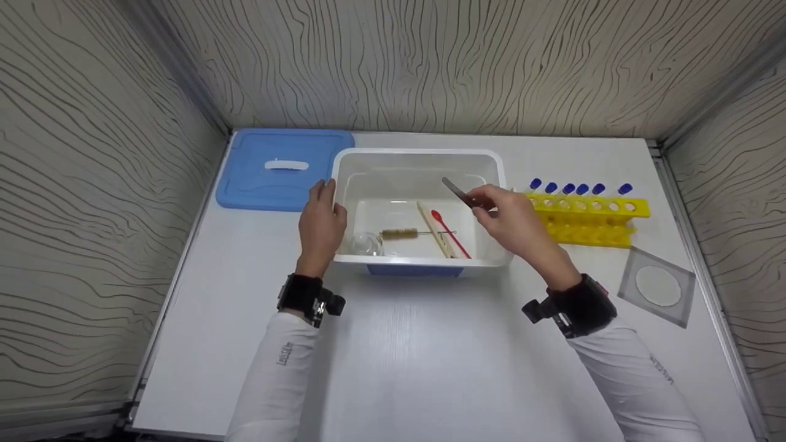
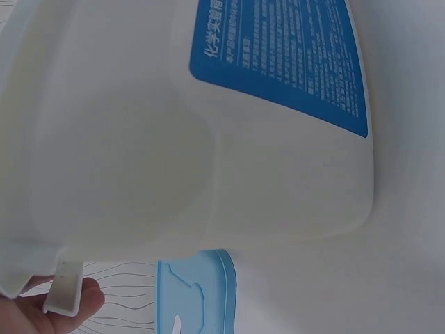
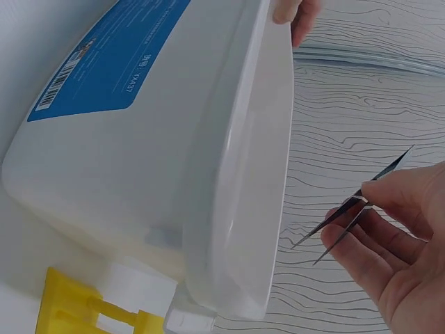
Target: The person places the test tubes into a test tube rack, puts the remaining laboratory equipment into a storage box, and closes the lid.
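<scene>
My right hand [image 1: 513,221] pinches metal tweezers [image 1: 456,190] above the right side of a white plastic storage box [image 1: 424,263]. In the right wrist view, the tweezers [image 3: 391,168] have slim pointed ends and lie between thumb and fingers. My left hand [image 1: 321,226] grips the box's left rim; the left wrist view shows its fingers [image 2: 87,303] by a white latch [image 2: 65,289]. Inside the box lie a test tube brush [image 1: 398,234], a wooden test tube clamp [image 1: 435,230], a red stick with a rounded end [image 1: 451,234] and a clear glass vessel [image 1: 366,244].
A blue lid [image 1: 276,187] with a white handle lies behind my left hand. Right of the box stands a yellow test tube rack [image 1: 589,235] with several blue-capped tubes [image 1: 569,188]. A clear square plate [image 1: 632,279] with a white disc lies near the table's right edge.
</scene>
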